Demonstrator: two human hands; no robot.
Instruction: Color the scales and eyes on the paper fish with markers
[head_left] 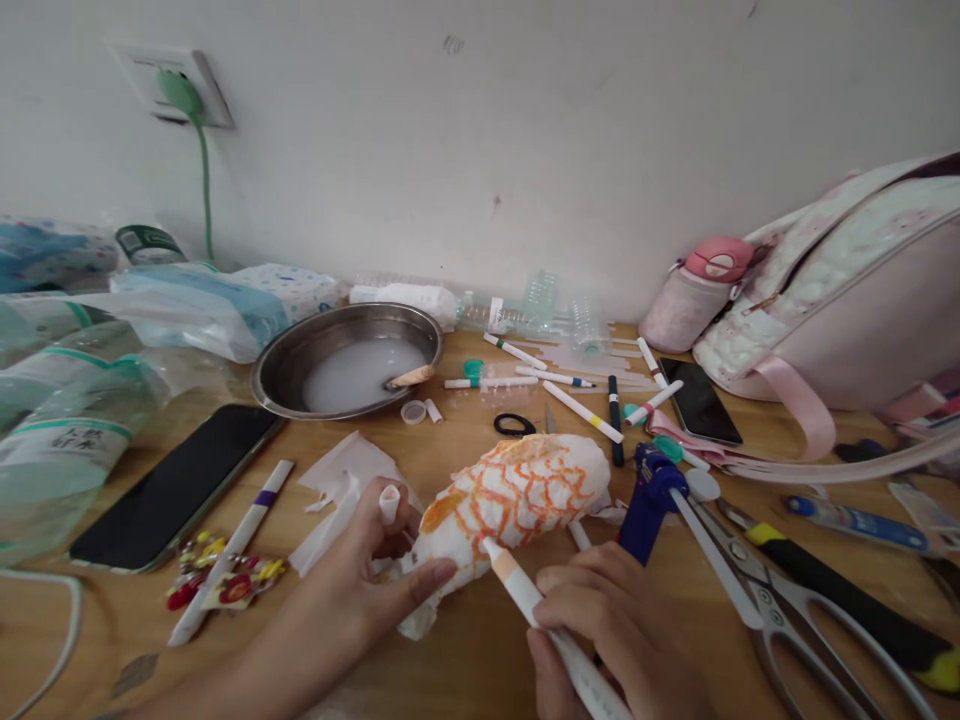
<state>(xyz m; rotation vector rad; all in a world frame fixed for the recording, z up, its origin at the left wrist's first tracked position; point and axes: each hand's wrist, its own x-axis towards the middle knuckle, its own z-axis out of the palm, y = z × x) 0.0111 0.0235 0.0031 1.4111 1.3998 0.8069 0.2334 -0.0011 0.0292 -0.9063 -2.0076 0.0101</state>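
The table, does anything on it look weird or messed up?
A little. The white scrap by the left hand has ragged edges. Also, the marker with a purple band lies across some colourful trinkets, away from the scattered markers beyond the orange-patterned shape.

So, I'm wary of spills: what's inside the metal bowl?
The metal bowl holds cloudy whitish liquid, with a light-brown stick-like piece at its right side. The bottom, and anything sunk there, is hidden by the liquid.
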